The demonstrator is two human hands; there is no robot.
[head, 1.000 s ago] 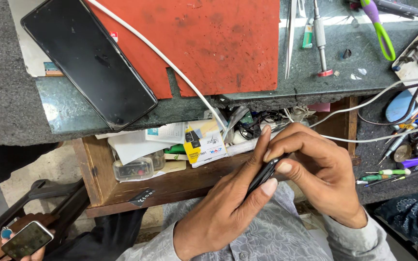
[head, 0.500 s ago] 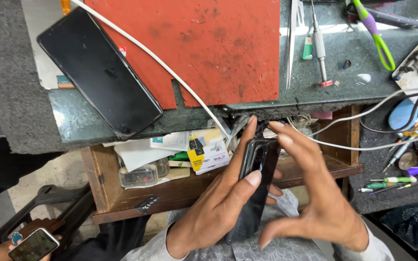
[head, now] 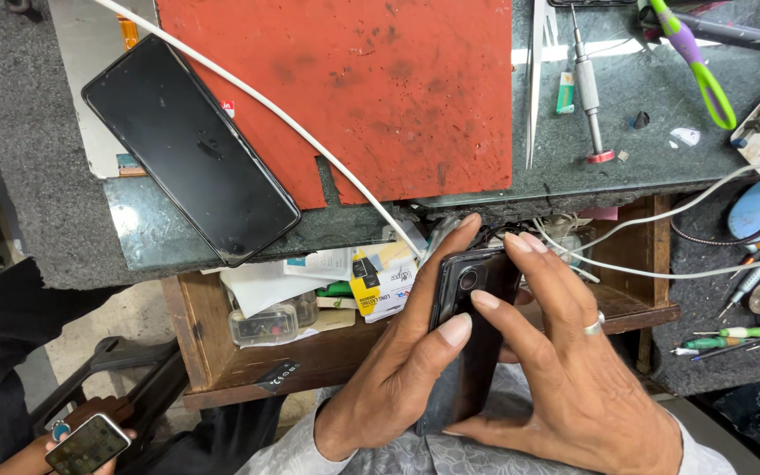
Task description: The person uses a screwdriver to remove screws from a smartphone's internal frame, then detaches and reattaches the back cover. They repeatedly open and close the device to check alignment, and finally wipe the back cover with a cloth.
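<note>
both hands clasping dark phone (head: 468, 299) over lap: left hand (head: 398, 378) wrapped along edge, right hand (head: 573, 369) fingers spread across back. phone still closed; tweezers (head: 534, 79), screwdriver (head: 587, 88) untouched on bench.

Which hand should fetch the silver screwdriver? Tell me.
Probably right: the right hand is nearer the screwdriver, while the left hand wraps the dark phone from its side and could likely hold it alone.

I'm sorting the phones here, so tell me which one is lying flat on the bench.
The large black phone at the bench's left, screen up, partly on the red mat. The dark phone sits gripped in both hands; a third is held at bottom left.
</note>
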